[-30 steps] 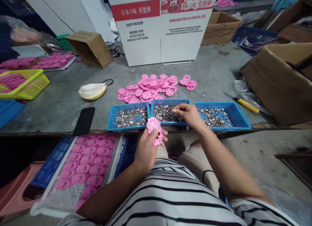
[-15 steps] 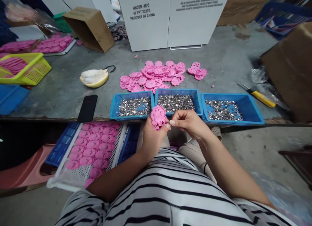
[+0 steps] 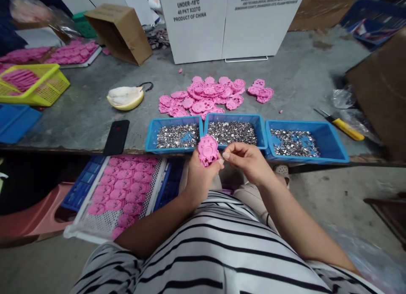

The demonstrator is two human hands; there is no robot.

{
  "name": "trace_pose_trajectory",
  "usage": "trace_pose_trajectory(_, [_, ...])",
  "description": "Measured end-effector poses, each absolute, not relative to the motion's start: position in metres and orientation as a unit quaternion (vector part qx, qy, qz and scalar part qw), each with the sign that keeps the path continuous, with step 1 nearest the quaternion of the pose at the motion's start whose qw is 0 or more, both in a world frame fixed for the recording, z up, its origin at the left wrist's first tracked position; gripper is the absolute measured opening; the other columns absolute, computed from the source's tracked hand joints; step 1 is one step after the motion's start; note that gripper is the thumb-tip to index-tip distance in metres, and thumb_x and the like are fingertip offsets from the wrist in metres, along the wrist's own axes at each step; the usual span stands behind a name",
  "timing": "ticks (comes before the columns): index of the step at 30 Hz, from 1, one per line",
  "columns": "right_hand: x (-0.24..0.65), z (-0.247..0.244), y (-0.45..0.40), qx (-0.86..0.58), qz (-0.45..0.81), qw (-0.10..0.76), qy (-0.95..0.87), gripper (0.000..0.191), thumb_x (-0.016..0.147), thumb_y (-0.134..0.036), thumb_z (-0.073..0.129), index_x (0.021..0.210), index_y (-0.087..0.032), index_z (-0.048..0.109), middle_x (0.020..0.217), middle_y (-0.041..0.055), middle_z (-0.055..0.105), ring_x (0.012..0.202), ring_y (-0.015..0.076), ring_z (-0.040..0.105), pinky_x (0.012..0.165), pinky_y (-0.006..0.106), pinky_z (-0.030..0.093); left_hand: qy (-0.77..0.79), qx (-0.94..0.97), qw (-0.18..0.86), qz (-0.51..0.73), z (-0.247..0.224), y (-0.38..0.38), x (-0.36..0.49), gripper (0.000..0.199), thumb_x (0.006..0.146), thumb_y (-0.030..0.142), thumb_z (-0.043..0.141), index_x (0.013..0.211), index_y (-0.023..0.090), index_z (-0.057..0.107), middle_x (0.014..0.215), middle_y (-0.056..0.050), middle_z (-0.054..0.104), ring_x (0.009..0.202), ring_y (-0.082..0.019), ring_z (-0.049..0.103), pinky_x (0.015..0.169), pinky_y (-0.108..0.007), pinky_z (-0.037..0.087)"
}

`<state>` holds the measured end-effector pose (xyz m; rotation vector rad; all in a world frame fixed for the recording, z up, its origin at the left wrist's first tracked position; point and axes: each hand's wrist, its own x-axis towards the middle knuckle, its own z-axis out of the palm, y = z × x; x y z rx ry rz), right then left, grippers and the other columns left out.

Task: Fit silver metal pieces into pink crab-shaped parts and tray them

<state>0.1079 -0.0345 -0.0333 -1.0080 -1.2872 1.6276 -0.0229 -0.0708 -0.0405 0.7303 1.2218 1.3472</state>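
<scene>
A round pink plastic piece (image 3: 208,150) with cut-outs is held upright in my left hand (image 3: 200,175), its thumb along the lower right edge. Close to that thumb, the thumb and forefinger of my right hand (image 3: 245,160) are pinched together; anything between them is too small to make out. Just beyond my hands stand three blue trays of small silvery metal parts: a left one (image 3: 152,133), a middle one (image 3: 262,135) and a right one (image 3: 336,148). Behind them lies a loose heap of similar pink pieces (image 3: 209,91).
A black phone (image 3: 116,137), a yellow fruit rind (image 3: 126,100) and a yellow-handled tool (image 3: 349,129) lie on the grey table (image 3: 304,70). Below its left edge, a white perforated tray (image 3: 85,230) holds rows of pink pieces. A white carton (image 3: 203,36) stands behind.
The view has shifted slightly, so the table things appear a little further right and higher. Both hands keep nearly the same pose around the pink piece.
</scene>
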Motion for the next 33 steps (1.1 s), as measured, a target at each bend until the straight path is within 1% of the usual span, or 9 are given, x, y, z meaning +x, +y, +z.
trace_pose_trajectory(3, [0.110,-0.028,-0.038,-0.416,0.594,0.414,-0.551,0.035,0.074,-0.053,0.074,0.067,-0.021,0.060,0.063,-0.0013,0.059,0.060,0.0137,0.054,0.063,0.031,0.047,0.450,0.261,0.638,0.568,-0.033,-0.071,-0.024,0.033,0.066,0.027,0.070,0.092,0.018,0.053,0.074,0.001,0.064,0.055,-0.011,0.058,0.048,-0.022,0.040])
trace_pose_trajectory(5, [0.111,-0.025,-0.040,-0.428,0.540,0.415,-0.594,0.031,0.079,-0.049,0.070,0.067,-0.022,0.060,0.070,0.0020,0.059,0.076,0.0185,0.060,0.074,0.036,0.050,0.408,0.225,0.685,0.560,-0.029,-0.071,-0.025,0.030,0.073,0.036,0.062,0.095,0.018,0.051,0.077,-0.002,0.065,0.056,-0.014,0.061,0.047,-0.023,0.040])
trace_pose_trajectory(8, [0.110,-0.022,-0.043,-0.425,0.481,0.398,-0.656,0.028,0.085,-0.040,0.065,0.064,-0.022,0.060,0.078,0.0069,0.059,0.108,0.0252,0.056,0.087,0.040,0.050,0.400,0.197,0.706,0.551,-0.026,-0.071,-0.026,0.029,0.081,0.041,0.053,0.096,0.017,0.050,0.080,-0.006,0.067,0.062,-0.018,0.065,0.049,-0.025,0.043])
trace_pose_trajectory(10, [0.107,-0.023,-0.044,-0.423,0.466,0.388,-0.674,0.026,0.087,-0.034,0.062,0.064,-0.022,0.060,0.078,0.0078,0.059,0.119,0.0264,0.052,0.089,0.040,0.050,0.403,0.191,0.705,0.551,-0.026,-0.071,-0.026,0.029,0.084,0.041,0.051,0.100,0.017,0.050,0.083,-0.007,0.067,0.068,-0.019,0.066,0.052,-0.026,0.046])
trace_pose_trajectory(12, [0.105,-0.024,-0.045,-0.424,0.466,0.383,-0.676,0.024,0.086,-0.032,0.063,0.065,-0.021,0.060,0.084,0.0081,0.059,0.112,0.0255,0.056,0.084,0.039,0.053,0.404,0.192,0.701,0.556,-0.027,-0.073,-0.026,0.029,0.085,0.040,0.051,0.103,0.017,0.051,0.086,-0.007,0.068,0.073,-0.020,0.066,0.055,-0.027,0.048])
trace_pose_trajectory(16, [0.104,-0.024,-0.046,-0.434,0.503,0.362,-0.654,0.027,0.084,-0.037,0.064,0.067,-0.017,0.061,0.114,0.0114,0.054,0.076,0.0147,0.060,0.064,0.034,0.055,0.403,0.211,0.694,0.558,-0.029,-0.075,-0.026,0.030,0.085,0.042,0.051,0.102,0.018,0.054,0.091,-0.009,0.068,0.082,-0.021,0.066,0.059,-0.027,0.050])
trace_pose_trajectory(23, [0.102,-0.025,-0.051,-0.457,0.476,0.360,-0.660,0.022,0.083,-0.034,0.065,0.068,-0.019,0.057,0.121,0.0104,0.054,0.064,0.0106,0.055,0.047,0.027,0.048,0.413,0.218,0.688,0.555,-0.029,-0.075,-0.023,0.033,0.080,0.048,0.057,0.097,0.020,0.055,0.095,-0.008,0.067,0.092,-0.023,0.065,0.063,-0.028,0.051])
trace_pose_trajectory(30, [0.113,-0.037,-0.039,-0.463,0.315,0.478,-0.677,0.006,0.084,-0.024,0.061,0.085,-0.022,0.056,0.109,0.0097,0.062,0.089,0.0203,0.060,0.072,0.034,0.050,0.408,0.244,0.697,0.537,-0.027,-0.075,-0.025,0.038,0.078,0.052,0.055,0.097,0.019,0.049,0.084,-0.008,0.067,0.071,-0.021,0.066,0.050,-0.027,0.043])
trace_pose_trajectory(33, [0.128,-0.039,-0.013,-0.523,0.228,0.427,-0.701,0.005,0.084,-0.023,0.059,0.088,-0.020,0.059,0.109,0.0108,0.064,0.089,0.0221,0.059,0.077,0.036,0.049,0.405,0.269,0.692,0.534,-0.026,-0.077,-0.026,0.034,0.078,0.044,0.056,0.100,0.019,0.047,0.078,-0.004,0.065,0.057,-0.016,0.061,0.046,-0.026,0.039])
